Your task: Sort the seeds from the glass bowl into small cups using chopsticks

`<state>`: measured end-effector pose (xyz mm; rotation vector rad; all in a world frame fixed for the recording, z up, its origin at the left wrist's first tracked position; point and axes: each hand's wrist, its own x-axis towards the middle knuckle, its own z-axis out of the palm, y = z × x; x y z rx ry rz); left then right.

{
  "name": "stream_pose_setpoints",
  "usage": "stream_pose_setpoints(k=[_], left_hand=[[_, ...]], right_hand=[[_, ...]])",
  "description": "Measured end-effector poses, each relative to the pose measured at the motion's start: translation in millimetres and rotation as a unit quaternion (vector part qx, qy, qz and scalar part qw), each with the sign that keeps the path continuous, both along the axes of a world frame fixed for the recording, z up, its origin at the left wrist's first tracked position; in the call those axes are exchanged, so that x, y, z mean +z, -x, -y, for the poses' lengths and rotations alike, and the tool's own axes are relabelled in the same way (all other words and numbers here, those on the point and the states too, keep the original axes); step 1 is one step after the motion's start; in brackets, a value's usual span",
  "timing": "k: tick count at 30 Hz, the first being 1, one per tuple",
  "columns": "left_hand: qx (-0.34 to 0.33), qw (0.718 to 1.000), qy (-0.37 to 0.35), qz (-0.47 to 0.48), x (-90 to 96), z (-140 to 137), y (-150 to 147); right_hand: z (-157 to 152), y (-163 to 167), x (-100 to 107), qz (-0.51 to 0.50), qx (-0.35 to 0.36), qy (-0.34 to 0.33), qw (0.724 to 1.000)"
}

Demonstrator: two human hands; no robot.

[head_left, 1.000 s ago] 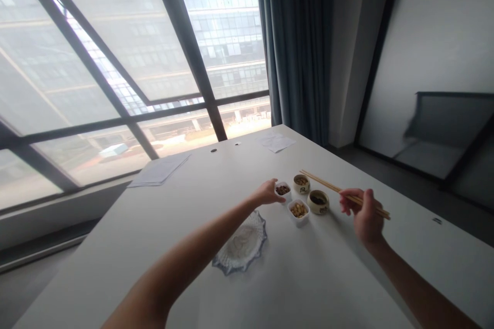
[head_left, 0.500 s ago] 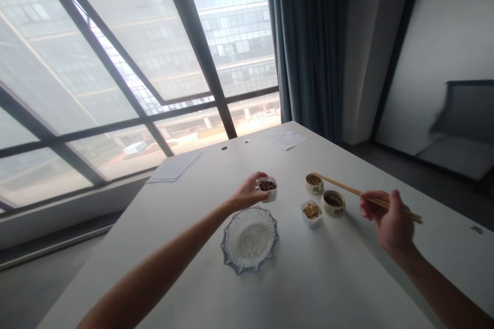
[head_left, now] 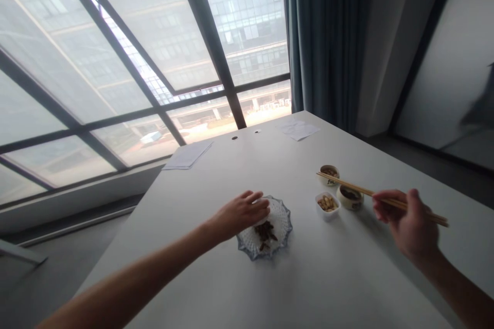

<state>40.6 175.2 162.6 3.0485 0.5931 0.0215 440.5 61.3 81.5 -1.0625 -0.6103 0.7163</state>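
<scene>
My left hand (head_left: pixel 247 212) is over the scalloped glass dish (head_left: pixel 284 226), its fingers wrapped round a small white plastic cup that they almost wholly hide. Under it, dark brown dried pieces (head_left: pixel 265 234) lie in a heap in the dish. In my right hand (head_left: pixel 409 221) is a pair of wooden chopsticks (head_left: pixel 357 188), held level with the tips over a small ceramic bowl (head_left: pixel 329 177). A second ceramic bowl (head_left: pixel 350 198) stands beside that one, below the sticks. Left of it is a white plastic cup (head_left: pixel 328 212) of yellowish-brown pieces.
These things stand on a white table (head_left: pixel 309 282). Paper sheets (head_left: pixel 188 155) lie at its far left edge, another sheet (head_left: pixel 299 129) at the far end. Windows and a dark blue curtain (head_left: pixel 328 46) are beyond.
My left hand has come down and towards me with its cup, tipping it over the dish. Brown pieces now lie there. My right hand still holds the chopsticks; the view has shifted.
</scene>
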Motion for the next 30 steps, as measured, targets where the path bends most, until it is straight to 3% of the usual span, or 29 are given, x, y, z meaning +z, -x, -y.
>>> stream_pose_setpoints(k=[6, 13, 18, 20, 24, 27, 30], left_hand=[[-0.028, 0.999, -0.009, 0.022, 2.3, -5, -2], [0.085, 0.979, 0.022, 0.184, -4.9, -13, 25], [0.117, 0.952, 0.058, 0.278, -21.0, -5, 36], [0.119, 0.946, 0.069, 0.294, -25.5, 0, 36], [0.114, 0.942, 0.083, 0.305, -29.7, 8, 30], [0.105, 0.945, 0.085, 0.298, -29.6, 11, 25], [0.102, 0.950, 0.072, 0.286, -28.3, 13, 23]], right_hand=[[0, 2, 0, 0.013, 0.007, -0.004, 1.000], [5, 2, 3, 0.029, 0.028, -0.025, 0.999], [21, 18, 16, 0.077, 0.108, -0.087, 0.987], [26, 34, 21, 0.119, 0.169, -0.124, 0.970], [26, 79, 33, 0.231, 0.291, -0.187, 0.909], [15, 112, 42, 0.279, 0.325, -0.256, 0.867], [4, 134, 50, 0.321, 0.365, -0.244, 0.839]])
